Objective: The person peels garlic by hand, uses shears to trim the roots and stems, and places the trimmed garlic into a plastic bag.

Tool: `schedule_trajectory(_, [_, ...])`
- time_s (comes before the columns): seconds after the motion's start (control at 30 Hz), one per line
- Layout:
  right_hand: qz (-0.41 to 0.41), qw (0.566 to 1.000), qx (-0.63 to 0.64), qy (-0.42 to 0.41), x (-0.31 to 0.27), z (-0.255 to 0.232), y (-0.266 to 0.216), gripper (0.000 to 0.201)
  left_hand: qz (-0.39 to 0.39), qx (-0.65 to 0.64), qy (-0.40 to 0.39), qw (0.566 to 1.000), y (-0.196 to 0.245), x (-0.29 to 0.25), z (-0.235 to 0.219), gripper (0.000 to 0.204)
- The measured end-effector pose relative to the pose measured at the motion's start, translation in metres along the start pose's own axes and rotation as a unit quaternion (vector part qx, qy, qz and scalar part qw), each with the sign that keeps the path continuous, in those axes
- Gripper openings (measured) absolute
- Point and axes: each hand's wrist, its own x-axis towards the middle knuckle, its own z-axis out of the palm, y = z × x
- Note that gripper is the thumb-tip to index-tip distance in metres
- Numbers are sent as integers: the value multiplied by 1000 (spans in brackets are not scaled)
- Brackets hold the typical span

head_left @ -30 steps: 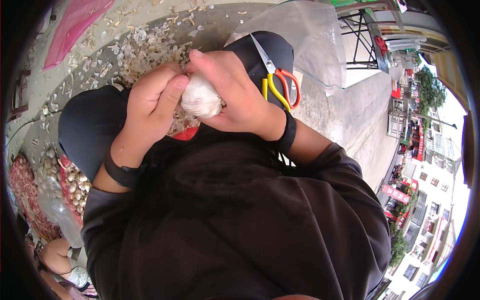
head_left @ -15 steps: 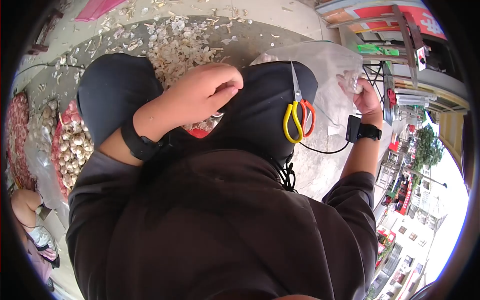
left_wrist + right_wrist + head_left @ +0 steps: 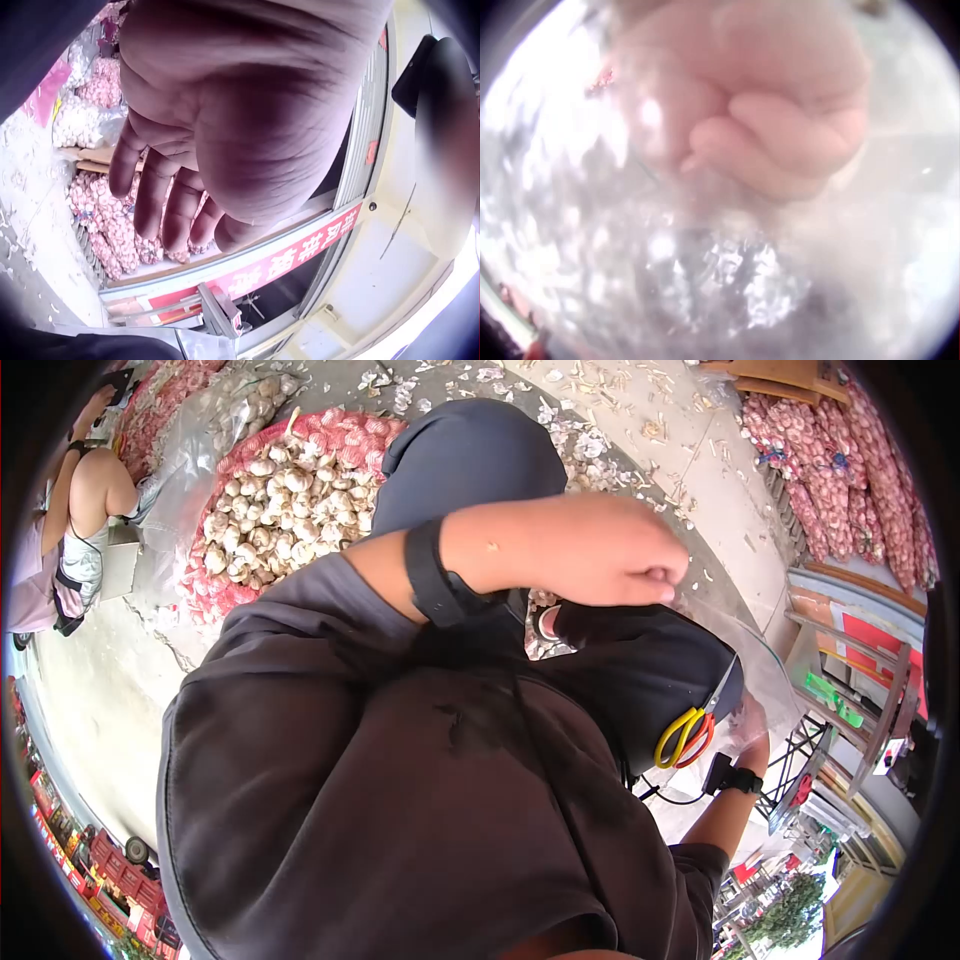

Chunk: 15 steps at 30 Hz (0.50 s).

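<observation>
My left hand [image 3: 575,552] hangs over my lap in the head view, fingers loosely bent. Its palm faces the camera in the left wrist view, where the hand [image 3: 232,127] holds nothing. My right hand [image 3: 750,722] is low beyond my right knee, partly behind a clear plastic bag [image 3: 775,672]. Seen blurred through the plastic in the right wrist view, the right hand [image 3: 780,127] has curled fingers; I cannot tell whether anything is inside them. Scissors [image 3: 709,707] with yellow and orange handles lie on my right thigh, close to that hand.
On my left stands a red mesh sack of garlic bulbs [image 3: 280,495], with clear bags beside it. Another person's leg [image 3: 100,490] is at the far left. Garlic skins [image 3: 590,445] litter the floor ahead. Filled red mesh sacks [image 3: 835,475] are stacked at the back right.
Both hands were together on a garlic bulb. They came apart; the right hand carried the bulb right, then moved lower behind the bag. The left hand stayed over the lap. The head view swung round.
</observation>
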Motion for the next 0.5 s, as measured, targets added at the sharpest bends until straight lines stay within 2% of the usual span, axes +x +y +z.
schedule_trajectory(0.1, [-22,989,101,109,-39,18,-22,21,-124,16,188,974,-34,-51,-64,18])
schedule_trajectory(0.13, [-36,982,83,166,-57,42,-40,18,-181,-64,301,934,-55,-76,-77,18])
schedule_trajectory(0.17, [-11,985,61,158,-66,45,-50,17,-217,32,389,895,-79,-105,-94,17])
schedule_trajectory(0.2, [14,988,39,150,-75,45,-56,17,-390,-71,381,836,-73,-135,-120,8])
schedule_trajectory(0.23, [38,989,17,143,-80,44,-58,16,-359,149,365,846,-110,-183,-132,18])
schedule_trajectory(0.3, [-38,973,10,226,-76,24,-34,15,-489,131,406,761,-157,-268,-134,22])
schedule_trajectory(0.33, [-84,960,27,264,-70,6,-20,16,-541,169,351,746,-178,-313,-126,25])
schedule_trajectory(0.37, [-149,910,40,385,-84,23,-43,16,-588,204,293,726,-197,-355,-111,28])
schedule_trajectory(0.4, [-208,850,65,480,-104,45,-74,16,-632,178,261,708,-208,-386,-90,31])
schedule_trajectory(0.43, [-287,797,62,528,-116,46,-79,16,-671,151,227,689,-221,-413,-66,34])
schedule_trajectory(0.47, [-330,789,39,517,-129,62,-86,18,-677,143,206,692,-249,-448,-35,37])
schedule_trajectory(0.5, [-372,778,13,505,-140,73,-91,20,-681,132,185,696,-253,-445,-15,40])
